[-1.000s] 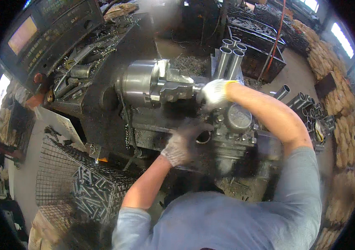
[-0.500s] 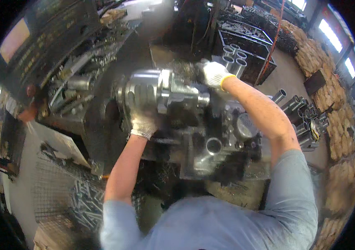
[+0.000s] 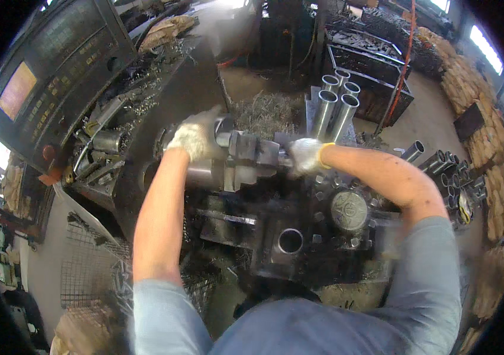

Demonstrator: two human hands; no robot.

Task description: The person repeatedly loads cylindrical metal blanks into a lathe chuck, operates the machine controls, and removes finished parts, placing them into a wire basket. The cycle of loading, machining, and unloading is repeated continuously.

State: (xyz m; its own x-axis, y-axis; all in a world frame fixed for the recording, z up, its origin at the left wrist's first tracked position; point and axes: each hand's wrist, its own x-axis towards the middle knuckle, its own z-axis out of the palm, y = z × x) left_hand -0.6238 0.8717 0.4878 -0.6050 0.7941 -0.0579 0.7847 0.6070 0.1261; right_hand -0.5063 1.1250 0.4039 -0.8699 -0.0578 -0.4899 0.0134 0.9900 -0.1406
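Observation:
My left hand point(image 3: 195, 139), in a whitish work glove, lies against the upper side of a lathe chuck point(image 3: 201, 174). Its fingers are smeared by motion. The chuck's stepped metal jaws point(image 3: 252, 149) point right, toward my other hand. My right hand point(image 3: 306, 156), gloved with a yellow cuff, is closed at the outer end of the jaws; its fingertips and whatever they grip are hidden. Below the hands is a dark tool turret with a round cap point(image 3: 349, 210) and a block with a round bore point(image 3: 291, 241).
Several shiny steel tubes point(image 3: 326, 109) stand upright behind my right hand; more tubes point(image 3: 441, 163) stand at the right. Metal shavings point(image 3: 263, 112) are heaped behind the chuck. A control panel point(image 3: 44, 89) is at the upper left, and stacked brown sacks point(image 3: 471, 106) line the right side.
My left hand has moved from the chuck's near side up over its top. My right hand has come down from beside the upright tubes to the jaws' end. The view has shifted slightly.

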